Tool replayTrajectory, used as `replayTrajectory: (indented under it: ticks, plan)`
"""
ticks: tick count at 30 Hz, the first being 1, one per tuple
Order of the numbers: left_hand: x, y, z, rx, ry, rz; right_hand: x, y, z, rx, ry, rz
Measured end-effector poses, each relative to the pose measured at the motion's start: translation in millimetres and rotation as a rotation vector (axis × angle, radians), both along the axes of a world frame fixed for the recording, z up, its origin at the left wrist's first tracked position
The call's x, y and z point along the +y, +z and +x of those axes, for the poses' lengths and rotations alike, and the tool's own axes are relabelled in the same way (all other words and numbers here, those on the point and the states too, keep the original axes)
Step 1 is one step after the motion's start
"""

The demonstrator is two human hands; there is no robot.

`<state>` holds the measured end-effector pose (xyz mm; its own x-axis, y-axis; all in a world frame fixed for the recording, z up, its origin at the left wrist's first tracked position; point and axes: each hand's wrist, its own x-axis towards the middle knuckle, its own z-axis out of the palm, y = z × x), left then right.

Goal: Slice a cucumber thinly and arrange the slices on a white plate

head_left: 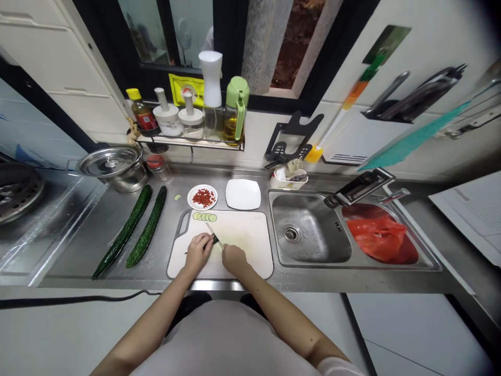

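My right hand is wrapped round the handle of a knife, whose narrow blade points away from me over the white cutting board. Fingers bent, my left hand presses down on a dark green cucumber piece right beside the blade. Most of that piece is hidden under the fingers. Several pale cucumber slices lie overlapping in a row near the board's far left corner. Two whole cucumbers rest side by side on the steel counter to the left.
Behind the board stand a small plate of red pieces and a white square plate. To the right is a sink, with a red plastic bag in its second basin. A steel pot stands back left, below a seasoning shelf.
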<state>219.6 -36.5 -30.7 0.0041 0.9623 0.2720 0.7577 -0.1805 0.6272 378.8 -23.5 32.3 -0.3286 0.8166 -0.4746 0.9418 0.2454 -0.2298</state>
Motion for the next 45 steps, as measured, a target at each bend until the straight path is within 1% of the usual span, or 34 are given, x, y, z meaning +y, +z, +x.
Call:
replayTrajectory:
  ticks: [7,11,15,19,22,24,27,30,31,32,35,38,40,45]
  plan:
    - [-0.7,-0.2,0.5,-0.021,0.012,0.002,-7.3,1.3,9.4,-0.01,0.013,-0.018]
    - [-0.4,2.3,1.4,-0.026,0.009,-0.003,-17.7,2.1,23.5,-0.013,0.009,-0.022]
    - [-0.7,5.7,3.1,-0.003,0.019,-0.018,-24.6,9.0,41.3,-0.019,0.0,-0.036]
    - [-1.1,9.1,4.5,-0.002,0.053,-0.047,-25.8,18.2,58.9,-0.069,-0.022,0.03]
    - [-0.6,12.3,5.3,-0.015,0.087,-0.059,-22.8,23.8,69.9,-0.134,-0.09,0.079]
    - [1.0,15.4,5.8,-0.023,0.129,-0.053,-19.8,26.8,76.0,-0.136,-0.134,0.127]
    - [7.0,22.9,6.9,-0.083,0.213,-0.031,-15.7,30.1,83.3,-0.108,-0.175,0.225]
    - [16.3,34.9,9.5,-0.155,0.277,0.012,-14.0,31.3,87.7,-0.104,-0.18,0.312]
    - [19.4,39.7,11.3,-0.152,0.262,0.027,-14.0,31.2,88.6,-0.105,-0.172,0.332]
    - [22.2,44.8,13.6,-0.127,0.22,0.037,-14.1,30.7,89.3,-0.105,-0.163,0.347]
    - [28.4,59.0,24.9,0.019,0.027,0.027,-15.4,28.9,90.6,-0.099,-0.13,0.38]
    - [31.4,67.8,40.0,0.13,-0.123,-0.011,-16.5,28.4,91.1,-0.089,-0.103,0.401]
    - [32.7,69.2,48.9,0.161,-0.168,-0.031,-16.7,29.0,91.4,-0.089,-0.091,0.41]
    - [35.6,63.9,61.2,0.132,-0.188,-0.043,-16.6,28.3,93.6,-0.104,-0.087,0.406]
